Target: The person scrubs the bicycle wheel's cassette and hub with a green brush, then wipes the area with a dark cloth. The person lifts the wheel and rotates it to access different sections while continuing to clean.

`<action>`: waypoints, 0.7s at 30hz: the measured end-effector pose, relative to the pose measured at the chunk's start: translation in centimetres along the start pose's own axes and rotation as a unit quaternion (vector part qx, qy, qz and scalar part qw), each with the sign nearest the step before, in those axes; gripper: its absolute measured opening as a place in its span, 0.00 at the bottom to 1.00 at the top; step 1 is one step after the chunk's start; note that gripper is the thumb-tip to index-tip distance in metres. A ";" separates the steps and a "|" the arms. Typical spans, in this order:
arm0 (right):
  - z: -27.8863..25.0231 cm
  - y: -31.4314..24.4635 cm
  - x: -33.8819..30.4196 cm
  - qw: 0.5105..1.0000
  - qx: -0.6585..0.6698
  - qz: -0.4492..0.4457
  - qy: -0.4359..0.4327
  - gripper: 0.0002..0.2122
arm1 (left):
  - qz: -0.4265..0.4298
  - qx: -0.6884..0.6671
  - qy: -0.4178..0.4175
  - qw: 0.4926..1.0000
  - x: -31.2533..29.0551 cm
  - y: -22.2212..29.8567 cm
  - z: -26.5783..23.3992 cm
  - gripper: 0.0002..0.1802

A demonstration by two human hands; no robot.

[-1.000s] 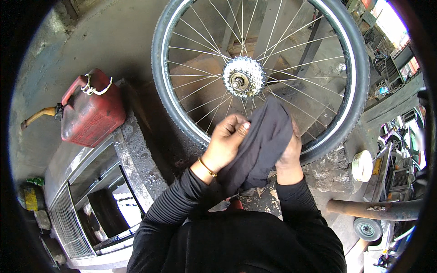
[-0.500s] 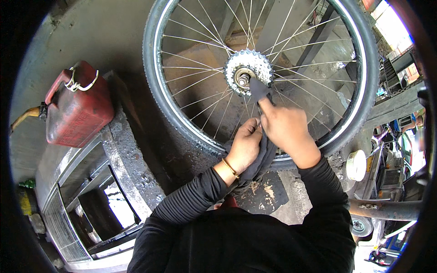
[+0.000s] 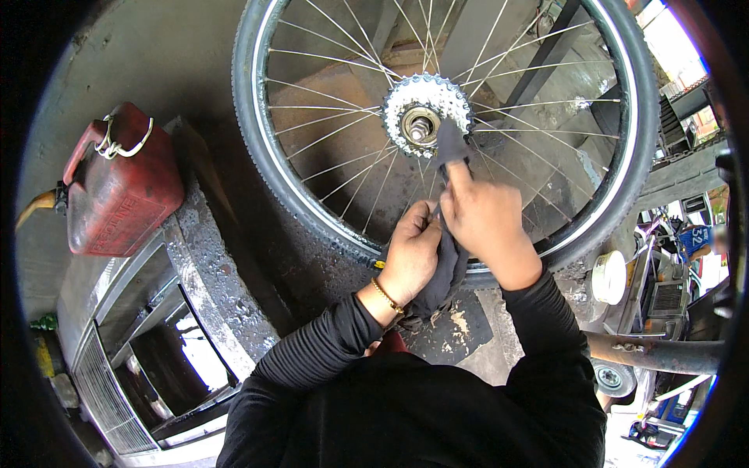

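A bicycle wheel faces me with its sprocket cluster and threaded axle at the centre. My left hand, a gold bracelet at its wrist, pinches a dark cloth below the hub. One end of that cloth is drawn over the index finger of my right hand. The covered fingertip lies against the lower right of the sprockets, beside the axle. The other fingers of the right hand are curled in. Below my hands, the rest of the cloth hangs bunched over the tyre's lower edge.
At the left, a red fuel can with a tied white cord rests on a grimy ledge. A vehicle-like panel with a grille is below it. To the right are a white tub, a rusty pipe and a small wheel.
My covered right fingertip has slid slightly up and right across the sprockets. My left hand has shifted a little down and left with the cloth. The whole view has turned slightly.
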State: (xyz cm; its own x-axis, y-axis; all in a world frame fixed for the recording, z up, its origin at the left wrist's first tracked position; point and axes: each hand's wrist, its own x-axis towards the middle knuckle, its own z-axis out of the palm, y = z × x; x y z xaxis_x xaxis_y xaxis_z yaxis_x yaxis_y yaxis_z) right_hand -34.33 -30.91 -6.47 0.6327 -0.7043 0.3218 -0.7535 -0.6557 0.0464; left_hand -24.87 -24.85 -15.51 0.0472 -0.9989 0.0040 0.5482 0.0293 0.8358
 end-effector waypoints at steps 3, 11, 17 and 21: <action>-0.1 -0.2 -1.1 1.000 0.019 -0.021 -0.006 0.21 | -0.002 0.011 0.014 1.000 -1.5 -0.2 0.5 0.09; -1.4 -0.1 -1.0 0.971 0.151 0.049 0.179 0.24 | 0.072 -0.030 -0.045 0.996 -1.2 3.5 2.1 0.06; -1.1 -0.1 0.9 0.985 0.108 0.006 0.136 0.20 | 0.083 0.007 0.005 0.996 -0.3 3.6 1.8 0.06; -1.6 0.2 2.3 1.000 0.013 0.005 0.020 0.21 | 0.065 -0.014 0.036 0.997 0.8 2.8 1.8 0.05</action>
State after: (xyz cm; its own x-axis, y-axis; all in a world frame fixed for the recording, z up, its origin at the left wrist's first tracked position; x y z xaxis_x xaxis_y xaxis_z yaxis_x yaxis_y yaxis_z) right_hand -33.29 -32.26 -4.21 0.6166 -0.7002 0.3599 -0.7552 -0.6552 0.0192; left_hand -24.77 -25.63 -12.20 0.1776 -0.9816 0.0707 0.5574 0.1595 0.8148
